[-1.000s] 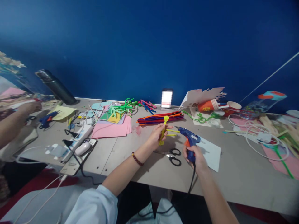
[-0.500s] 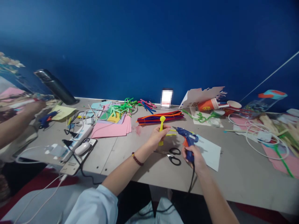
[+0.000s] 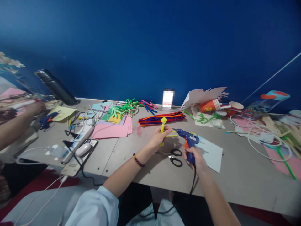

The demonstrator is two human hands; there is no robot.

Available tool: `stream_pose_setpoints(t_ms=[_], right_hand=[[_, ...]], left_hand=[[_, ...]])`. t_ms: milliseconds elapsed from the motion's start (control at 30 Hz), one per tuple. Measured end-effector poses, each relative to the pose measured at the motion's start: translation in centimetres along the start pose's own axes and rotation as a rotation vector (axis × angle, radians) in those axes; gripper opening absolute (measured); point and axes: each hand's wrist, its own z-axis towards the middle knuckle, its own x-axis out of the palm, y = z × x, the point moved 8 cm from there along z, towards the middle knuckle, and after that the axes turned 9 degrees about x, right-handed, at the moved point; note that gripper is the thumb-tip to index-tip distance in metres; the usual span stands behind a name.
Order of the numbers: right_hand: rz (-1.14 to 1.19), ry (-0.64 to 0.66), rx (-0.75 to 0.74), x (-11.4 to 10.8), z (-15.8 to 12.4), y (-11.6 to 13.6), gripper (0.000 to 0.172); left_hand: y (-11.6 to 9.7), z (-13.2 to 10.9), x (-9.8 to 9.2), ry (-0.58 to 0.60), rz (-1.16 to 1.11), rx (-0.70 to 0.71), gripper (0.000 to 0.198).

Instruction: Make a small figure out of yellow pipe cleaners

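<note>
My left hand [image 3: 158, 139] is closed on a yellow pipe-cleaner piece [image 3: 162, 125] with a coiled round top, held upright above the table [image 3: 131, 163]. My right hand [image 3: 194, 158] grips the handle of a blue and orange glue gun [image 3: 187, 139]. Its nozzle points left and almost touches the yellow piece near my left fingers. Black-handled scissors [image 3: 174, 157] lie on the table just below and between my hands. A white sheet of paper [image 3: 210, 153] lies under the glue gun to the right.
A bundle of coloured pipe cleaners [image 3: 161, 119] lies behind my hands, with pink paper sheets [image 3: 113, 130] and green twisted pieces [image 3: 122, 109] to the left. A power strip [image 3: 78, 138] and cables sit at left. Another person's arm [image 3: 16, 124] works at far left. Paper cups [image 3: 211, 106] stand at back right.
The glue gun's nozzle has moved left, closer to the yellow piece. My left hand has shifted the piece slightly left and up. The other person's hand at far left moved a little.
</note>
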Motion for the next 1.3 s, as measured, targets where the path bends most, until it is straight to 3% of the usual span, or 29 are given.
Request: stream_pose_setpoints(t_ms=[367, 833, 1167, 1300], right_hand=[[0.01, 0.012, -0.013, -0.1, 0.0, 0.0, 0.029], [0.18, 0.023, -0.097, -0.3, -0.7, 1.5, 0.01], [0.036, -0.012, -0.053, -0.8, 0.2, 0.2, 0.027], [-0.03, -0.066, -0.006, -1.2, 0.4, -0.4, 0.027]], left_hand=[[0.2, 0.2, -0.4, -0.019, 0.032, 0.007, 0.04], [0.6, 1.1, -2.2, -0.125, 0.067, 0.034, 0.037], [-1.0, -0.4, 0.8, 0.073, 0.204, 0.113, 0.033], [-2.1, -0.6, 0.8, 0.05, 0.194, 0.186, 0.029]])
